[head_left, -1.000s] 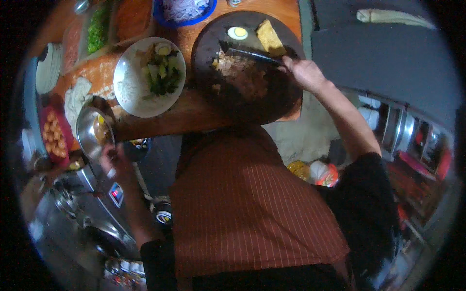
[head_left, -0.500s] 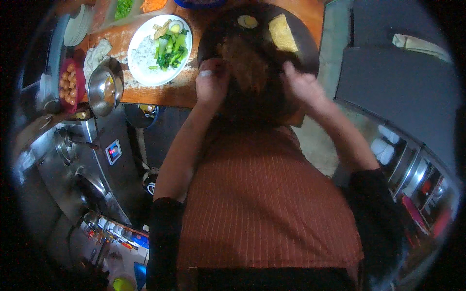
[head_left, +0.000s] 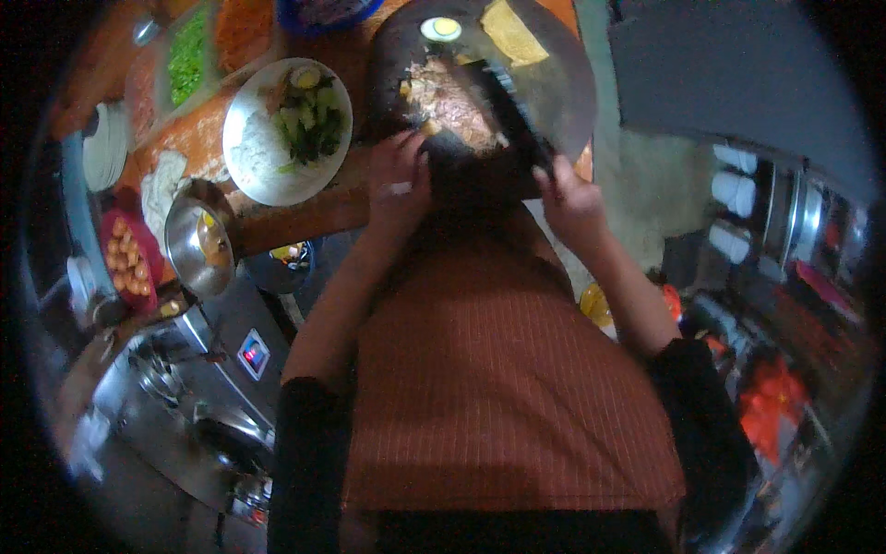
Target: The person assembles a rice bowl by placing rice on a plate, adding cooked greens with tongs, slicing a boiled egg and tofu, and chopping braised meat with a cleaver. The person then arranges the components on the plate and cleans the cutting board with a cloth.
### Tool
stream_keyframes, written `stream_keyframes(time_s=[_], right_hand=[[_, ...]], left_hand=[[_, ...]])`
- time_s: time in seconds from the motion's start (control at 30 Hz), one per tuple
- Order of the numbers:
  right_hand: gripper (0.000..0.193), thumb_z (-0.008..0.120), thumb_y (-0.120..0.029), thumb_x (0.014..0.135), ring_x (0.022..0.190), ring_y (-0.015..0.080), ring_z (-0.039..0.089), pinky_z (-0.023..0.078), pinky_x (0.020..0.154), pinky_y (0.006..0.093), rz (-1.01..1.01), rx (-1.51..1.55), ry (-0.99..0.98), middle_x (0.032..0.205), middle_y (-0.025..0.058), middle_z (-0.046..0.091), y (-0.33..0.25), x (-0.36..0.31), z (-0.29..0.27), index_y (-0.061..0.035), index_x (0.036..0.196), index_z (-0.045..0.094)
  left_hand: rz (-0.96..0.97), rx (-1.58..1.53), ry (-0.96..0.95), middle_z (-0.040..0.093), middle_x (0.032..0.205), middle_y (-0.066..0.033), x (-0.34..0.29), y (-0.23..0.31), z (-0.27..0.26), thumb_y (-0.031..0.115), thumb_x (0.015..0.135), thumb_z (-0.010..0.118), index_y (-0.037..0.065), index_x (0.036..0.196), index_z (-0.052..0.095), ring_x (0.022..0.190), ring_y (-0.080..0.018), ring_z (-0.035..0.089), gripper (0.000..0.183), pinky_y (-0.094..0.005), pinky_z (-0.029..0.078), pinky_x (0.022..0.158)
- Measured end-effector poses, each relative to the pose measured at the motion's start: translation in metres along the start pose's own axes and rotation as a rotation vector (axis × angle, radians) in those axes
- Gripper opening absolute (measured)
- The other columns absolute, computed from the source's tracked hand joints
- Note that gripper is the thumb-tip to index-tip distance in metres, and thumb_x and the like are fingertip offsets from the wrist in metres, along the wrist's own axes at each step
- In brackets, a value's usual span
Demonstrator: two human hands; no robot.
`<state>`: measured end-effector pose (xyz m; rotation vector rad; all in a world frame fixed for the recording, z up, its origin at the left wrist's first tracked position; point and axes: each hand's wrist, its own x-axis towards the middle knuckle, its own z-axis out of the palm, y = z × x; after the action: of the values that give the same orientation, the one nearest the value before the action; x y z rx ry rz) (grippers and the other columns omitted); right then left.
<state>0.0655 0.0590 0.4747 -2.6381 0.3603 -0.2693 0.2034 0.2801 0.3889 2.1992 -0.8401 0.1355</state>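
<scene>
In my right hand (head_left: 570,196) is the handle of a dark-bladed cleaver (head_left: 508,106), my fingers closed around it. The blade slants up and left over the round dark chopping board (head_left: 574,97), by a spread of chopped meat (head_left: 457,106). My left hand (head_left: 397,175) is at the board's near left edge, fingers forward beside the meat's lower left side, seemingly holding nothing; its fingertips are dim and blurred. Beyond the meat lie a halved boiled egg (head_left: 441,30) and a flat yellow piece of food (head_left: 513,35). Shadow covers the board's near part.
Left of the board, a white plate (head_left: 245,138) holds rice, greens and egg. Further left are a metal bowl (head_left: 189,254), a crumpled cloth (head_left: 164,189), a red basket of eggs (head_left: 125,254) and stacked plates (head_left: 106,148). A blue bowl (head_left: 323,17) stands behind.
The view has shifted and turned. The cleaver's blade now shows clearly, tilted above the board; it was hard to make out before. Chopped meat shows more brightly, and both hands sit lower in view.
</scene>
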Motion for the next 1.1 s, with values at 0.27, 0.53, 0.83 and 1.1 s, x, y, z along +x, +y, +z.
stream_keyframes(time_s=[0.27,0.53,0.83,1.1], right_hand=[[0.024,0.055,-0.027,0.098,0.07,0.0468,0.063,0.049,0.059,0.0529,0.675,0.184,-0.116,0.068,0.0247,0.062,-0.039,-0.048,-0.003,-0.0045,0.099,0.05],[0.03,0.064,-0.037,0.095,0.046,0.0103,0.049,0.043,0.043,0.0269,1.121,1.021,-0.025,0.058,0.0006,0.052,-0.006,-0.075,0.025,-0.0092,0.09,0.053],[0.025,0.063,-0.034,0.096,0.042,0.0094,0.047,0.04,0.04,0.0249,1.124,1.048,0.115,0.056,-0.0007,0.052,-0.027,-0.087,0.054,-0.0103,0.092,0.056],[0.028,0.062,-0.034,0.096,0.041,0.0105,0.048,0.042,0.039,0.0255,1.11,1.022,0.248,0.057,0.0024,0.053,-0.082,-0.09,0.062,-0.0081,0.091,0.054]], left_hand=[[0.424,0.091,-0.238,0.059,0.124,-0.0076,0.034,-0.003,0.002,0.017,0.084,0.064,0.01,0.121,0.062,0.128,-0.0295,0.047,0.037,-0.051,0.032,0.11],[0.46,0.107,-0.383,0.044,0.147,-0.013,0.047,0.007,-0.002,0.031,0.085,0.067,0.009,0.136,0.052,0.14,-0.0339,0.033,0.058,-0.0551,0.025,0.113],[0.519,0.103,-0.452,0.031,0.155,-0.0135,0.057,0.004,0.013,0.053,0.084,0.063,0.01,0.144,0.041,0.146,-0.0324,0.023,0.077,-0.0566,0.014,0.117],[0.389,0.054,-0.373,0.03,0.155,-0.0152,0.029,-0.035,-0.059,0.04,0.089,0.059,0.007,0.143,0.043,0.147,-0.0342,0.019,0.065,-0.0566,0.014,0.117]])
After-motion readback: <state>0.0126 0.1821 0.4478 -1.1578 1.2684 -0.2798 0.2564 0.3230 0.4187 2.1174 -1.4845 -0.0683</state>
